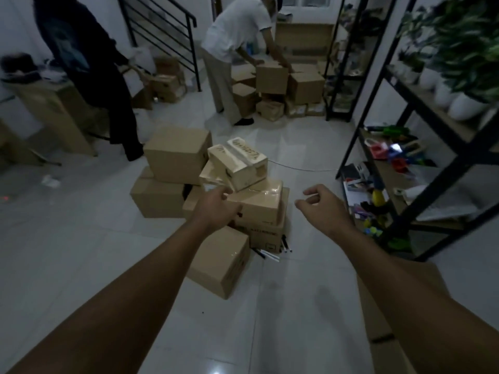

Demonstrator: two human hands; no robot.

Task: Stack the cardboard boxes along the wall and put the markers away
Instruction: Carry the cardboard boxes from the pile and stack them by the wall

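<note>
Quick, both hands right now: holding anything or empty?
Left hand: empty, fingers loosely curled, reaching toward the tilted box with writing on the pile; contact cannot be told.
Right hand: empty, fingers loosely curled, in the air beside the pile.

A dim, white-tiled room in a house serves as a storeroom: cardboard boxes heaped on the floor, a black stair railing, metal shelving holding potted plants and toys.
</note>
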